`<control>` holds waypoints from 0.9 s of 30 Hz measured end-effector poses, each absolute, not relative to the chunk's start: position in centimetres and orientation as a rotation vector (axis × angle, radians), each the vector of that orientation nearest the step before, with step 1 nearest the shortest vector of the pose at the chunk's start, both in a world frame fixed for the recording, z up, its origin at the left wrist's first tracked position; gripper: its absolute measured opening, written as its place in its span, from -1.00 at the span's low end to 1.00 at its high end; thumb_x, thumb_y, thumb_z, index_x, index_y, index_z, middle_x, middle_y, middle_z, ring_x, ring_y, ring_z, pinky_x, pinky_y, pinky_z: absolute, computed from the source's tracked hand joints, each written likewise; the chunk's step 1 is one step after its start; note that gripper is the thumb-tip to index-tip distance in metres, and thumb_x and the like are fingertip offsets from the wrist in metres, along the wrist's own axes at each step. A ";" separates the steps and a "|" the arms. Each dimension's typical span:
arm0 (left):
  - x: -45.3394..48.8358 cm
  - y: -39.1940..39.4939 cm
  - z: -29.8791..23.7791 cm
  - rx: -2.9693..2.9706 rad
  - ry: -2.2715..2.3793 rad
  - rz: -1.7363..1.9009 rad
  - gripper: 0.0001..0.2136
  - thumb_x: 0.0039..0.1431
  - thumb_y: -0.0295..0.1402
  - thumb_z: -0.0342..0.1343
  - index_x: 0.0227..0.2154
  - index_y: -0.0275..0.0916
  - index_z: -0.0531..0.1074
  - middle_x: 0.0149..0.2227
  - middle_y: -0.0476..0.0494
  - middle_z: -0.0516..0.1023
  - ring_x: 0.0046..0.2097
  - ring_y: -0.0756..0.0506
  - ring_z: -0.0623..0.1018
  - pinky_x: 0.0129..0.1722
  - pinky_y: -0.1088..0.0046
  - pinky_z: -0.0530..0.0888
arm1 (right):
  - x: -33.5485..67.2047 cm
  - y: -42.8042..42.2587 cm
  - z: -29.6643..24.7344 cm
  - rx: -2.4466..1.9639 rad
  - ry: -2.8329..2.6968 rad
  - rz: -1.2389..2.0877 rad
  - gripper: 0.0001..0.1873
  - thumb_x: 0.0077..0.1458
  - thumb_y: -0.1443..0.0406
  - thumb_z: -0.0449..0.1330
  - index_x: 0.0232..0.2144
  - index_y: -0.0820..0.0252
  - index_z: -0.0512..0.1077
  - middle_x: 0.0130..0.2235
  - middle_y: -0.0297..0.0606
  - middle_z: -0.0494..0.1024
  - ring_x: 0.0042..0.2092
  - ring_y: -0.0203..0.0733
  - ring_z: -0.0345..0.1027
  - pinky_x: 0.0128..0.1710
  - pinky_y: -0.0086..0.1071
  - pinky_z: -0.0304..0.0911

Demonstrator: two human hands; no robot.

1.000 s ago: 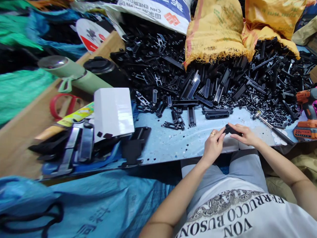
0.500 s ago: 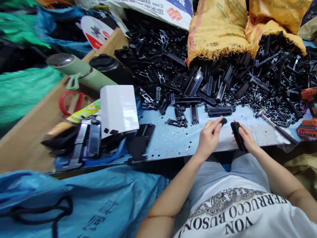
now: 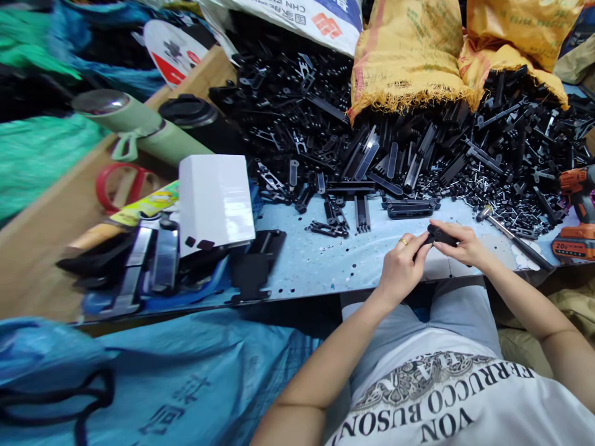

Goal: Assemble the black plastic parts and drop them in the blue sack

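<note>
Pinching the left end of a short, elongated, black plastic-looking part (image 3: 440, 236) between thumb and fingers of the left hand (image 3: 400, 272), with a gold ring (image 3: 403, 241) on 1 finger. Gripping the opposite end in the curled fingers of the right hand (image 3: 465, 245). Held near the front edge of the pale blue, speckled counter (image 3: 320, 266). Impossible to make out whether 1 piece or 2, with fingertips covering so much.

Could slip from so narrow a pinch and drop over the edge onto the grey-blue trousers (image 3: 465, 310). Could also skid forward into the heap of loose black parts (image 3: 409, 148) and get lost among look-alikes. With a careless right forearm, could knock the black-handled metal hammer (image 3: 515, 240) off the edge.

Legible on the white T-shirt (image 3: 465, 409): "VON", "FERRUCCO", "BUSON", then cut off by a fold. On the orange-and-black cordless drill (image 3: 576, 244): "20V". On the white woven bag (image 3: 297, 17): "CHN ENE", partly hidden, beside a red-orange logo. On the blue woven sack (image 3: 204, 365): large Chinese characters. Too faded to read on the yellow woven sack (image 3: 409, 56).
</note>
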State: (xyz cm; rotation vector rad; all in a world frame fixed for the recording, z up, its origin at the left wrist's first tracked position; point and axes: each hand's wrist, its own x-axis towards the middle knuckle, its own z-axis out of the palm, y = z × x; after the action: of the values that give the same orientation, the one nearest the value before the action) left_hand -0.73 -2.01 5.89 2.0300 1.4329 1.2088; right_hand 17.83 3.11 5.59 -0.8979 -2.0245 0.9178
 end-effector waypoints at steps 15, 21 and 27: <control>2.2 -1.3 5.1 1.928 1.550 1.673 -0.67 0.32 -0.32 -0.20 0.01 -0.29 0.36 -0.25 -0.24 0.49 -0.23 -0.04 0.46 -0.21 0.38 0.46 | 14.2 0.7 5.0 -1.010 -1.847 0.722 -0.43 0.22 0.05 -0.06 0.22 0.10 0.15 0.00 -0.12 0.44 -0.03 -0.09 0.36 -0.01 -0.20 0.30; 1.7 -0.8 2.8 1.850 1.536 1.503 -0.66 0.32 -0.28 -0.22 0.00 -0.27 0.35 -0.19 -0.24 0.48 -0.16 -0.07 0.48 -0.15 0.35 0.45 | 14.7 1.2 3.3 -1.068 -2.014 0.731 -0.41 0.25 0.09 -0.08 0.28 0.09 0.02 -0.05 -0.13 0.45 -0.15 -0.16 0.41 -0.14 -0.27 0.37; 0.9 -2.0 -0.1 1.857 1.858 1.018 -0.55 0.19 -0.42 -0.07 0.16 -0.26 0.18 0.00 -0.36 0.37 0.05 -0.25 0.40 0.00 0.09 0.37 | 19.6 9.4 3.6 -1.430 -2.345 0.214 -0.52 0.24 0.16 -0.01 0.16 0.16 0.24 0.01 -0.11 0.43 0.01 -0.11 0.29 -0.11 -0.33 0.30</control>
State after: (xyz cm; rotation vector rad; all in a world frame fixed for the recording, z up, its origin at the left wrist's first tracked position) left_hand 0.87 -2.03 -0.10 1.8570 1.8583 1.0182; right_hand 19.62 9.39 3.64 -1.4304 -2.3454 0.2143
